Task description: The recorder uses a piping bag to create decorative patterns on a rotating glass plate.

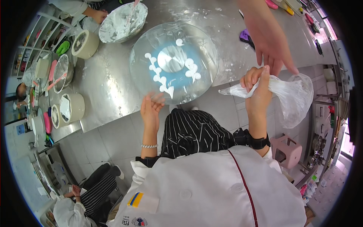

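Note:
My right hand (258,86) grips the twisted neck of a clear plastic piping bag (295,98) with white residue inside. Its tip points left, off the table's front edge. Another person's hand (269,42) reaches down from above, fingers close to the bag and my knuckles; contact is unclear. My left hand (153,109) is at the near rim of a round glass cake turntable (141,72), holding nothing, its fingers partly curled and blurred. Whether they touch the glass cannot be told. On the turntable lie piped white cream shells (170,92), in rows left and right, plus a single one at the back.
A bowl of white cream (120,27) stands behind the turntable, near another person's hand (99,16). Cream-coloured round tubs (85,45) and a metal bowl (61,76) occupy the left side. A purple item (246,37) lies on the steel table (105,93). A pink stool (287,150) stands right.

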Motion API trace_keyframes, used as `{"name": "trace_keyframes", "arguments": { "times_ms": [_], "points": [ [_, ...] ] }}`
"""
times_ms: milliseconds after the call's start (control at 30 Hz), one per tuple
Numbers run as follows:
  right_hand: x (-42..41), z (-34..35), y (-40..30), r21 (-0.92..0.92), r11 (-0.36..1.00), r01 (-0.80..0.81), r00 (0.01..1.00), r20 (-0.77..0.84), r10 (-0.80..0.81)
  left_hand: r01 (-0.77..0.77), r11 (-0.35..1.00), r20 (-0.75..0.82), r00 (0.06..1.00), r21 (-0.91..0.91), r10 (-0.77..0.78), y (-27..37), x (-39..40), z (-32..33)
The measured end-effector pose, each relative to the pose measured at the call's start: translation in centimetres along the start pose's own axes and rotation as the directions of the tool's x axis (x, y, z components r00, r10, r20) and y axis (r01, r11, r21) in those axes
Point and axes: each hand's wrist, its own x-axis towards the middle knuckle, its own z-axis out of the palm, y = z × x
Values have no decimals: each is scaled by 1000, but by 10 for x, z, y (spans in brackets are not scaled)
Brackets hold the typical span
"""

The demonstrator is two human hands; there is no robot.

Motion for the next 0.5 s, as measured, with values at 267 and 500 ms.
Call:
{"name": "trace_keyframes", "arguments": {
  "times_ms": [267, 500],
  "points": [
    [54, 42, 3, -4, 1000, -2, 993, 117, 3, 2, 999, 33, 999, 41, -3, 9, 2, -3],
    [112, 92, -9, -382, 888, 256, 949, 273, -156, 34, 997, 85, 996, 71, -40, 22, 7, -1]
  ]
}}
